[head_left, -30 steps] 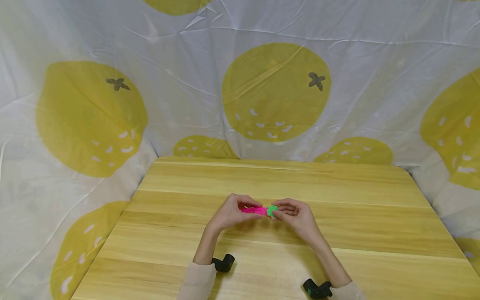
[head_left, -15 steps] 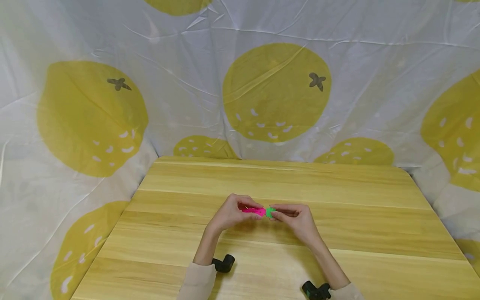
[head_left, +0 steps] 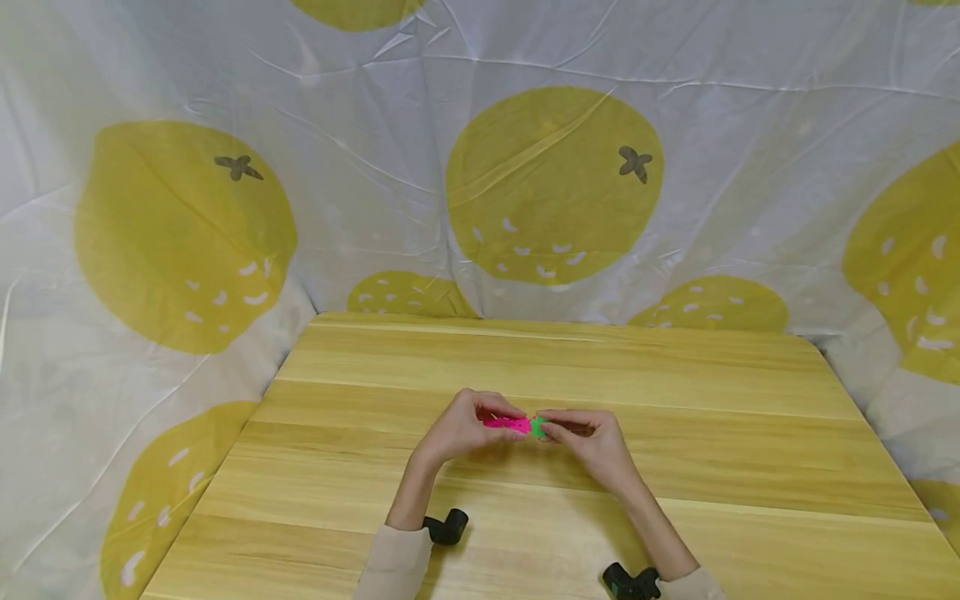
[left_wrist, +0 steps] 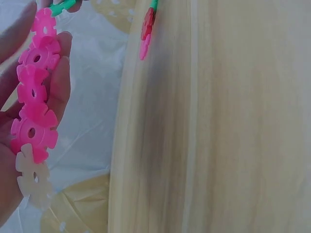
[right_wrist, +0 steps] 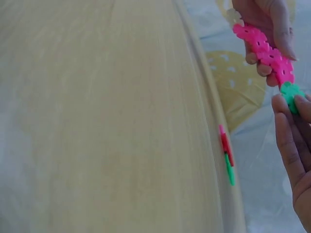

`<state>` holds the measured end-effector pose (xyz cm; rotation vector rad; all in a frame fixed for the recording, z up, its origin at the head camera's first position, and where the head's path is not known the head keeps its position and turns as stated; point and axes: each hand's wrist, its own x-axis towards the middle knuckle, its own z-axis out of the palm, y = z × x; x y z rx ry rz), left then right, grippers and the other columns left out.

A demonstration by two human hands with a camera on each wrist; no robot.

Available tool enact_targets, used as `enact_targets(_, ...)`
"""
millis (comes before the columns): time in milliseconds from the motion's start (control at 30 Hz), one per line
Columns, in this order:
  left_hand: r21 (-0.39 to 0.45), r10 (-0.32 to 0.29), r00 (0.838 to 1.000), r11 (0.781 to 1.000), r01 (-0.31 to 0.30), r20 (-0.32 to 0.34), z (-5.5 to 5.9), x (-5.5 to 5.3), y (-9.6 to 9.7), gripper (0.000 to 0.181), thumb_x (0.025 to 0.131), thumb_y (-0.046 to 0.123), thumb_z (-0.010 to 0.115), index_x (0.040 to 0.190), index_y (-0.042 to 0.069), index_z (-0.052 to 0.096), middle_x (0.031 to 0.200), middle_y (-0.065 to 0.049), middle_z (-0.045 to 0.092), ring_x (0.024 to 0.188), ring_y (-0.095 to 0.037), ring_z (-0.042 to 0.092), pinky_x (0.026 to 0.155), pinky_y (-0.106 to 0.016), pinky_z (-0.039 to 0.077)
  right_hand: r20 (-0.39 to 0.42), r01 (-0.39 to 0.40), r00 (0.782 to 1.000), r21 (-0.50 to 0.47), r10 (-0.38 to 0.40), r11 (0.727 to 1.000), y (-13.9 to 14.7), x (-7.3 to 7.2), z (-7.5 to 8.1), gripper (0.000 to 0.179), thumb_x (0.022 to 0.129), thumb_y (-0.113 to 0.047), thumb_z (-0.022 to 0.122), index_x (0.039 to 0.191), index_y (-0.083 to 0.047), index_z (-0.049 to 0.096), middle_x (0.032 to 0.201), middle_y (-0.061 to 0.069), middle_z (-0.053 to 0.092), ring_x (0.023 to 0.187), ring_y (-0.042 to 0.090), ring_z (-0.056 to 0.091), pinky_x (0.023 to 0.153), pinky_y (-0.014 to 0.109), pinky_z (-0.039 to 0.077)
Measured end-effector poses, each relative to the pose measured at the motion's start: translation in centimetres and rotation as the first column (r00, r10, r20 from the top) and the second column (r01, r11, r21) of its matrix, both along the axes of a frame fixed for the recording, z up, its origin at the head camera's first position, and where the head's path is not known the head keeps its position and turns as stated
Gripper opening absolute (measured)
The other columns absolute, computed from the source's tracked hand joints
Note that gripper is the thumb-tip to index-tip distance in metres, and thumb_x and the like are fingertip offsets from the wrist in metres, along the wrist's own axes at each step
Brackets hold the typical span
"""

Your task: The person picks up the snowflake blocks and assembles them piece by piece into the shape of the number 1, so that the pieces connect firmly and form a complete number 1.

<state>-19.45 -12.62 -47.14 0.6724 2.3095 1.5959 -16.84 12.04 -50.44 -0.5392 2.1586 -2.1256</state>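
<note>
My left hand (head_left: 459,427) grips a chain of pink snowflake-shaped interlocking discs (head_left: 510,425) above the table. At the chain's near end in the left wrist view is a translucent white disc (left_wrist: 34,177). Between the thumb and fingers of my right hand (head_left: 596,437), a green snowflake disc (right_wrist: 290,96) is pinched at the chain's other end. Green and pink meet edge to edge; whether they are locked together I cannot tell. Fingers cover parts of both.
A short row of pink, red and green discs (right_wrist: 226,148) lies on the wooden table (head_left: 375,350), mostly hidden behind the hands in the head view. Black camera mounts (head_left: 448,527) sit on both wrists. A lemon-print cloth (head_left: 360,167) hangs behind the table.
My right hand has shifted slightly left, bringing the green disc closer against the pink chain. The green disc has turned and shows less of its face. My left hand has barely moved.
</note>
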Motion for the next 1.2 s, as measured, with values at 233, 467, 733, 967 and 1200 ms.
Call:
enact_targets(233, 0.020, 0.017, 1.000, 1.000, -0.017, 0.000, -0.14, 0.12, 0.16, 0.022, 0.086, 0.011, 0.085, 0.107, 0.009, 0.083, 0.100, -0.009, 0.078, 0.087, -0.014, 0.067, 0.072, -0.022, 0.056, -0.036, 0.025, 0.999, 0.014, -0.025, 1.000, -0.21, 0.26, -0.05, 0.025, 0.095, -0.004, 0.072, 0.118, 0.008, 0.074, 0.107, 0.028, 0.076, 0.087, 0.025, 0.079, 0.080, 0.041, 0.063)
enact_targets(467, 0.037, 0.011, 1.000, 0.999, -0.010, -0.014, -0.08, 0.23, 0.29, 0.021, 0.085, 0.012, 0.086, 0.106, 0.007, 0.083, 0.097, -0.012, 0.077, 0.082, -0.013, 0.063, 0.068, -0.020, 0.052, -0.058, 0.010, 0.998, -0.026, -0.012, 1.000, -0.38, 0.37, -0.05, 0.021, 0.095, 0.000, 0.071, 0.113, 0.009, 0.076, 0.107, 0.029, 0.075, 0.086, 0.015, 0.078, 0.079, 0.046, 0.063)
enact_targets(733, 0.024, 0.000, 1.000, 1.000, 0.000, -0.025, 0.00, 0.14, 0.43, 0.020, 0.086, 0.011, 0.085, 0.105, 0.007, 0.083, 0.097, -0.010, 0.077, 0.082, -0.012, 0.063, 0.068, -0.020, 0.051, -0.075, 0.018, 0.997, -0.030, -0.020, 0.999, -0.64, 0.47, 0.07, 0.021, 0.094, 0.002, 0.071, 0.112, 0.010, 0.075, 0.103, 0.030, 0.075, 0.086, 0.010, 0.077, 0.077, 0.039, 0.064)
enact_targets(967, 0.024, -0.003, 1.000, 1.000, 0.004, -0.026, 0.08, 0.15, 0.69, 0.019, 0.085, 0.011, 0.086, 0.103, 0.008, 0.084, 0.097, -0.009, 0.077, 0.082, -0.012, 0.062, 0.067, -0.020, 0.049, -0.091, 0.033, 0.995, -0.013, -0.034, 0.999, -0.75, 0.52, 0.06, 0.020, 0.093, 0.002, 0.072, 0.111, 0.009, 0.076, 0.099, 0.029, 0.075, 0.085, 0.007, 0.075, 0.074, 0.027, 0.063)
enact_targets(1200, 0.010, 0.006, 1.000, 1.000, -0.006, -0.028, 0.11, 0.12, 0.57, 0.019, 0.086, 0.014, 0.085, 0.105, 0.010, 0.083, 0.099, -0.008, 0.078, 0.080, -0.011, 0.061, 0.066, -0.019, 0.048, -0.066, 0.000, 0.998, -0.039, -0.003, 0.999, -0.60, 0.37, -0.06, 0.022, 0.096, -0.001, 0.070, 0.114, 0.009, 0.075, 0.108, 0.030, 0.074, 0.087, 0.021, 0.078, 0.079, 0.044, 0.063)
